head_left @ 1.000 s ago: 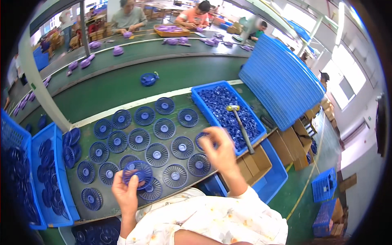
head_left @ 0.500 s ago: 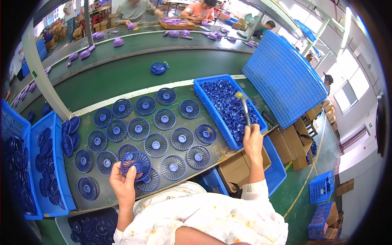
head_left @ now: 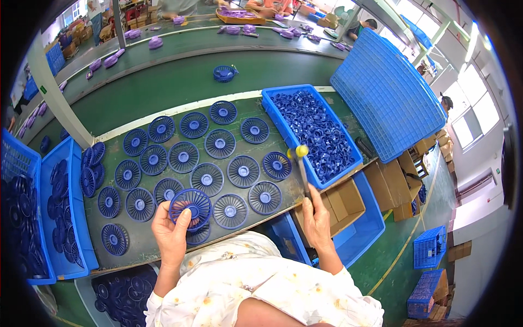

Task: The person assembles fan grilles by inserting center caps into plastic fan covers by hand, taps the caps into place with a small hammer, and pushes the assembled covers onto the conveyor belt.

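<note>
My left hand [head_left: 171,229] grips a round blue fan grille [head_left: 197,205] by its rim, thumb across the front, held just above the table's near edge. In my right hand [head_left: 317,220] is the dark handle of a small mallet [head_left: 303,168]; its yellow head points up and away from me, beside the near left wall of a blue bin [head_left: 312,182]. That bin is filled with small blue plastic parts [head_left: 308,117]. Between my hands and beyond them, several more grilles [head_left: 206,178] lie spread in rough rows on the dark table, each with a round hub at its centre.
Blue crates of grilles [head_left: 78,272] stand at the left, and a tub of them [head_left: 87,294] is below the table. Behind the table a green conveyor [head_left: 163,82] carries a blue basket-like part [head_left: 224,73]. Cardboard boxes [head_left: 348,201] lie below at right. Co-workers sit across the line.
My right hand has swung the mallet leftward and nearer, from over the parts bin to its left side. The left hand, still holding the grille, has shifted slightly right.
</note>
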The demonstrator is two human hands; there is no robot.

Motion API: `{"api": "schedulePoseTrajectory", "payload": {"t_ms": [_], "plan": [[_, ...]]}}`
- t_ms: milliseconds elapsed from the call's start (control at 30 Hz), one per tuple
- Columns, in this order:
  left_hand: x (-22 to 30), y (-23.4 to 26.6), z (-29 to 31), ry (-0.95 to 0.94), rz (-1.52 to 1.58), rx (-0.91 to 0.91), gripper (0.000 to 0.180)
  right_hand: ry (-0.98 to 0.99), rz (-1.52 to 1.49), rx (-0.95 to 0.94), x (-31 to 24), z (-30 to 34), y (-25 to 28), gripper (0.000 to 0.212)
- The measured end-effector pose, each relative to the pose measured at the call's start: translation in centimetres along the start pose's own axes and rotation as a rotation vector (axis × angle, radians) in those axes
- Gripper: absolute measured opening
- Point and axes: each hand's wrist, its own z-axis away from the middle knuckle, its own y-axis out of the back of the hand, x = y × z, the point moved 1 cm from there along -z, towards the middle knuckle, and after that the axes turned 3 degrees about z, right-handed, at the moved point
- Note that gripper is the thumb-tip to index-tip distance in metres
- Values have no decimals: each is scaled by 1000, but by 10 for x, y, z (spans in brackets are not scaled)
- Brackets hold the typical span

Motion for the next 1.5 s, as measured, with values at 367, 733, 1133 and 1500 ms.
{"api": "schedulePoseTrajectory", "payload": {"t_ms": [367,733,1133,1500], "plan": [[1,5,1,11,-20,42,16,93,89,2,-10,-13,-2,36],[-4,7,5,-11,8,32,16,-3,88,-58,-17,14,11,35],[-8,6,5,-26,34,30,13,-166,316,-314,-6,62,6,33],[-9,10,5,-9,38,57,17,-153,362,-302,8,48,13,34]]}}
